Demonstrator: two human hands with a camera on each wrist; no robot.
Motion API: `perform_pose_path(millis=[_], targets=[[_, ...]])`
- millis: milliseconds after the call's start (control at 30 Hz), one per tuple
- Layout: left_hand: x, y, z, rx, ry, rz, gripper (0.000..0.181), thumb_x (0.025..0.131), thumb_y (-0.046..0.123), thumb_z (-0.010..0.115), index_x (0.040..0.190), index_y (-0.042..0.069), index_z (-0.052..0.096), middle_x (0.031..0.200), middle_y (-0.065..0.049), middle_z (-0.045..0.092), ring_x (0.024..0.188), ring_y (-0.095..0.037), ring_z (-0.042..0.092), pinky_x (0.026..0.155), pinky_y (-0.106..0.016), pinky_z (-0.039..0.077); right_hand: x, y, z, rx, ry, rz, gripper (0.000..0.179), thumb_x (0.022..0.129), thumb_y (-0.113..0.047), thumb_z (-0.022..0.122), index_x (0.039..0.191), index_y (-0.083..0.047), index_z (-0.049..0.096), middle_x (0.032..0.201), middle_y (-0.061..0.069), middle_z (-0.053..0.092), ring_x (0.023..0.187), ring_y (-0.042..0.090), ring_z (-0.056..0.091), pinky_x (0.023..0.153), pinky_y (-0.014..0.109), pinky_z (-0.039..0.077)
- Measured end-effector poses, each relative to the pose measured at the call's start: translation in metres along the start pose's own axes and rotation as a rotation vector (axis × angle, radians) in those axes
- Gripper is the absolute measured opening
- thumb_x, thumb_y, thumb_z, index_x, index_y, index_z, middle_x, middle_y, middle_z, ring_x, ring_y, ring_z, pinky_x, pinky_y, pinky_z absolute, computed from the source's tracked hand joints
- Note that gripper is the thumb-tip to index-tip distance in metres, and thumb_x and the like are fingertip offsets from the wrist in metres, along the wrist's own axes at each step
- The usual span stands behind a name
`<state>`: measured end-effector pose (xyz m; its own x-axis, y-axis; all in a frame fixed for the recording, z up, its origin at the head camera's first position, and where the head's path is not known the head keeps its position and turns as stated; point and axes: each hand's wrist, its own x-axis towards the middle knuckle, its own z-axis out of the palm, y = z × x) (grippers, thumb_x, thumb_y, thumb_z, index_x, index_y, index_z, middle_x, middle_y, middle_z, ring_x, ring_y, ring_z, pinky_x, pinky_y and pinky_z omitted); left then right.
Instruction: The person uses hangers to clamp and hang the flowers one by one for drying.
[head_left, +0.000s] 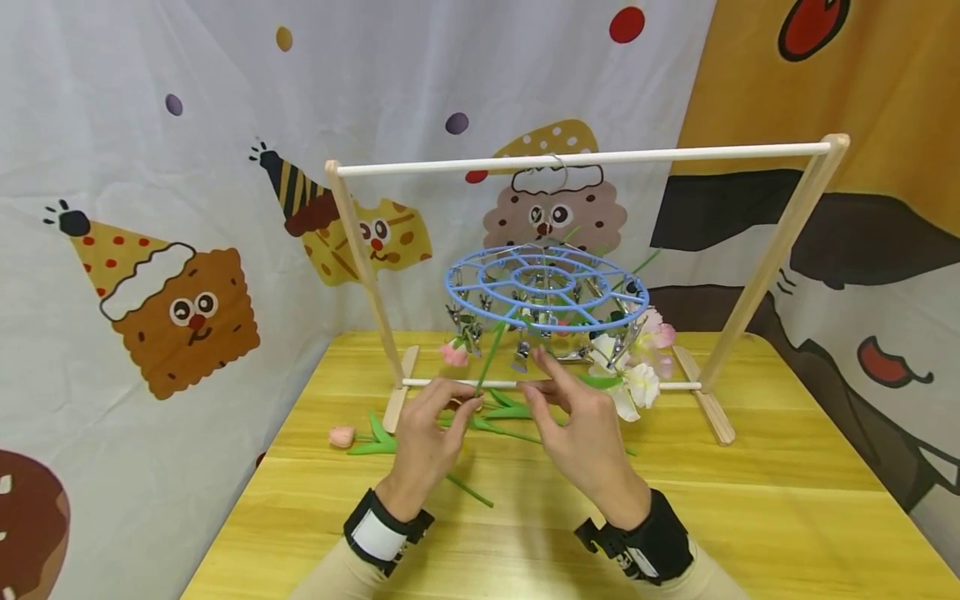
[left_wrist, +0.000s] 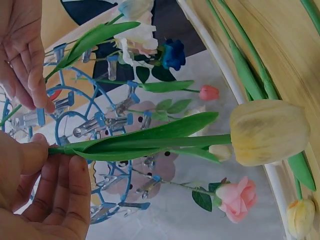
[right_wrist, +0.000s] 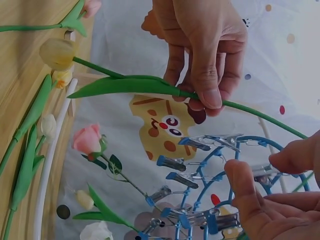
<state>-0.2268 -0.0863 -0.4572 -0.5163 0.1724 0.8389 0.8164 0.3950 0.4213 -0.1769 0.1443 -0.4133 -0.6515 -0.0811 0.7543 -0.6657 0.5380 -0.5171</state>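
My left hand (head_left: 431,425) pinches the green stem of a cream-yellow tulip (left_wrist: 270,132) between thumb and fingers. In the left wrist view its bloom points right, away from the hand; the stem's other end rises toward the blue round clip hanger (head_left: 447,285) in the head view. My right hand (head_left: 585,425) is just below the hanger, thumb and index finger spread apart. A metal clip (right_wrist: 265,172) shows near those fingertips in the right wrist view; contact is unclear. A pink rose (left_wrist: 237,199) and other flowers hang from the hanger's clips.
A wooden stand with a white top bar (head_left: 450,167) carries the hanger. Its lower white bar (head_left: 420,382) crosses behind my hands. Several tulips lie on the wooden table, including a pink one (head_left: 342,437) at the left. White flowers (head_left: 641,385) hang at the right.
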Motion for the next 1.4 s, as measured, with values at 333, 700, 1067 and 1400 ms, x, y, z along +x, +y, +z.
perform_pose_path(millis=[333,700,1067,1400], targets=[[0.002,0.01,0.01,-0.047,-0.016,-0.014,0.018,0.098,-0.006,0.089,0.111,0.006,0.082,0.105,-0.008,0.083,0.094,-0.022,0.084,0.083,-0.021,0.07,0.004,0.004,-0.003,-0.004,0.041,0.048,0.061,0.108,-0.002,0.082,0.165,0.004,0.06,0.108,0.014,0.091,0.093,0.025,0.09,0.085,0.041,0.075],[0.005,0.021,0.02,-0.099,-0.004,-0.028,0.014,0.103,0.001,0.088,0.112,0.01,0.084,0.106,-0.006,0.084,0.096,-0.022,0.082,0.082,-0.026,0.072,0.012,0.006,-0.009,0.093,0.062,0.033,0.049,0.112,0.0,0.074,0.16,0.003,0.064,0.123,0.017,0.089,0.085,0.026,0.089,0.078,0.014,0.067],[0.009,0.029,0.027,-0.144,-0.027,-0.054,0.012,0.104,0.0,0.087,0.113,0.008,0.084,0.105,-0.007,0.083,0.095,-0.022,0.082,0.079,-0.035,0.074,0.015,0.009,-0.015,0.25,0.053,0.071,0.029,0.115,0.004,0.067,0.143,0.006,0.071,0.123,0.023,0.087,0.087,0.019,0.088,0.078,0.029,0.073],[0.013,0.034,0.029,-0.108,-0.031,-0.07,0.009,0.104,0.006,0.089,0.11,0.01,0.084,0.104,-0.005,0.083,0.096,-0.021,0.079,0.082,-0.023,0.071,0.017,0.013,-0.018,0.205,0.099,0.089,0.031,0.106,0.005,0.079,0.138,0.004,0.081,0.1,0.016,0.085,0.07,0.005,0.075,0.066,0.02,0.065]])
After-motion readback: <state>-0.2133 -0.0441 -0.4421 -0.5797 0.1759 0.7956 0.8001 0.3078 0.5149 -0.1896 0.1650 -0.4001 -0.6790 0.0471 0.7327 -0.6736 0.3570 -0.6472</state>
